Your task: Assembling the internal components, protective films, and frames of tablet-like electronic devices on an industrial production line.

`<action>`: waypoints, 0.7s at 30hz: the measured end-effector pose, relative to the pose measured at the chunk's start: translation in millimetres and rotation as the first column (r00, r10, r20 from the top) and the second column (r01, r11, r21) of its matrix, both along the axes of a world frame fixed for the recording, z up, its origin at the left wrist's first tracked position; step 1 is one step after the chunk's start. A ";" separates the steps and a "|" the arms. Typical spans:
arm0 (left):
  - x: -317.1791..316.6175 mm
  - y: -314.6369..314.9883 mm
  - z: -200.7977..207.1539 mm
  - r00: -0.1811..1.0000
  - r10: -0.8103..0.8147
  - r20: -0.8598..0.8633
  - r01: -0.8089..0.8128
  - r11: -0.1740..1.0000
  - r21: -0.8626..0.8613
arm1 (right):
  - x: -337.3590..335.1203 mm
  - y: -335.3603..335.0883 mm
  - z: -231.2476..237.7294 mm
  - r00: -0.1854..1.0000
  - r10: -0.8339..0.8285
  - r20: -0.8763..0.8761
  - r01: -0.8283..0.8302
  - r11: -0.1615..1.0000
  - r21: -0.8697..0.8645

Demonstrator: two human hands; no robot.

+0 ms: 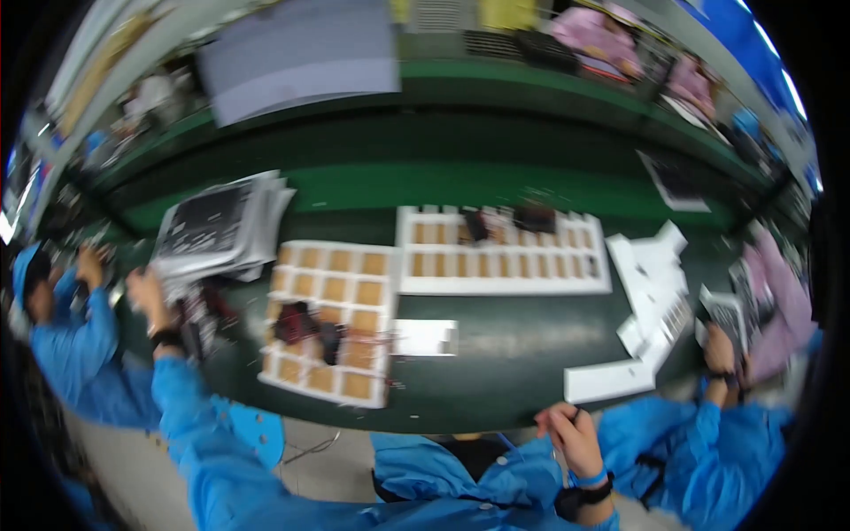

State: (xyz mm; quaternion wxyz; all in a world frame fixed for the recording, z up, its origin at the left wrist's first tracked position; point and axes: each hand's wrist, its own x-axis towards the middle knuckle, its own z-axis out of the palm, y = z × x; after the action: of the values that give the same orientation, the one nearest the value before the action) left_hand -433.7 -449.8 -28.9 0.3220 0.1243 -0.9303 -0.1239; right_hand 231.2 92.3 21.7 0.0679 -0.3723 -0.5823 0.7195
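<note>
My left hand [146, 292] is stretched out to the left, at the lower edge of a stack of printed grey booklets [217, 226]. Blur hides whether it grips anything. Dark bagged parts [202, 320] lie just right of that wrist. My right hand [571, 435] hovers at the near table edge with its fingers curled, pinching a thin dark cord [575, 413]. A white tray with brown compartments [354, 265] lies between my hands, with dark small parts [305, 323] in it.
A second compartment tray [500, 285] lies further back, holding dark parts [534, 217]. A small white box [425, 337] and flat white cartons [655, 301] lie to the right. Co-workers in blue coats sit at left [62, 336] and right [717, 350]. The green table [496, 354] runs across.
</note>
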 end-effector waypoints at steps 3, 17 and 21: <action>17.0 -53.0 20.9 0.823 -0.484 -0.297 0.566 0.744 0.356 | -8.4 19.7 8.6 0.998 0.060 -0.003 -0.057 0.963 0.264; 423.0 353.4 99.1 -0.002 -0.994 0.109 0.881 0.050 0.470 | -7.0 133.4 7.7 0.985 -0.115 -0.130 0.173 0.727 0.665; 445.8 373.8 29.8 0.152 -0.981 0.118 0.953 0.177 0.246 | -20.2 119.5 -34.1 0.992 -0.122 -0.033 0.069 0.306 0.950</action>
State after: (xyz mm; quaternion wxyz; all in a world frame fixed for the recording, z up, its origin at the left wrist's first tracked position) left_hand 12.2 -76.0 0.9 0.0409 -0.4666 -0.8170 -0.3364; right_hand 211.0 211.8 -12.4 0.3024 -0.3115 -0.8717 0.2273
